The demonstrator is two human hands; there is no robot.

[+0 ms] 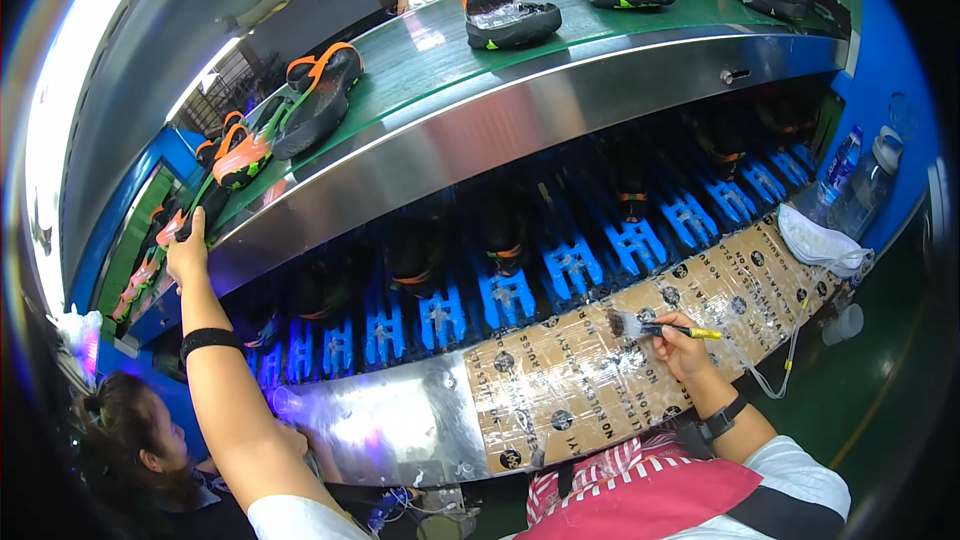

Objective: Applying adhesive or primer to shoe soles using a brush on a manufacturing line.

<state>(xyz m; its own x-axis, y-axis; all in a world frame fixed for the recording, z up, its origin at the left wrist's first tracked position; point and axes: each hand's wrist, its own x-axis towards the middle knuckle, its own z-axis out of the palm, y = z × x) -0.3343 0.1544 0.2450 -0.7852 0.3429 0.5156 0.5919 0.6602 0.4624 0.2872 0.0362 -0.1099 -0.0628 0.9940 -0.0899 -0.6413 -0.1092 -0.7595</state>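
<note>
1. The left hand [188,258] is stretched far to the green conveyor belt [410,75], at its left part. Its fingers are at a coral and black shoe [172,230] on the belt; I cannot tell if they close on it or only touch it.
2. The right hand [682,348] holds a flat brush [650,328] in a narrow grip, by the black and yellow handle. The bristles point to the left, above the ledge covered with printed cardboard [570,385].
3. More shoes stand along the belt, among them a black one with orange collar [510,25] near the middle.
4. Under the belt there is a row of blue brackets [505,295], with dark shoes behind some of them.
5. One co-worker [150,440] is at the lower left.
</note>
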